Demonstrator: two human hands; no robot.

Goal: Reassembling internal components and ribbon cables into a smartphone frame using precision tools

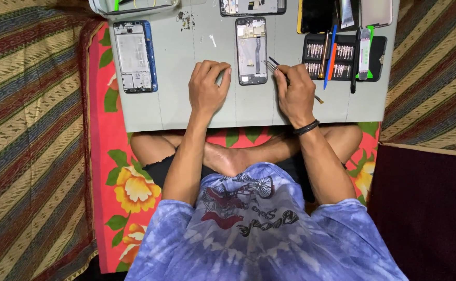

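the top of the grey mat [186, 104] was cut off by the frame edge, so the tray [134, 6] at its far left corner, another opened phone [252, 7] and the dark handset [316, 15] beyond the open phone [251, 50] showed only in part. what the tray held could not be made out.

the open phone lay back-up on the mat, its insides bare. the left hand [207, 88] rested curled just left of the open phone, fingertips at its lower edge; whether it pinched anything was hidden. the right hand [294, 93] was closed around tweezers [272, 63], whose tips reached the open phone's right edge. a thin brush handle [318, 99] stuck out behind that hand.

right of the open phone sat a black bit case [342, 57] with rows of small metal bits, and a blue tool [331, 54] and an orange one lying across it. far left of the open phone lay a blue-framed phone [134, 56], also stripped. small specks of debris [186, 21] sat up-left of the open phone.
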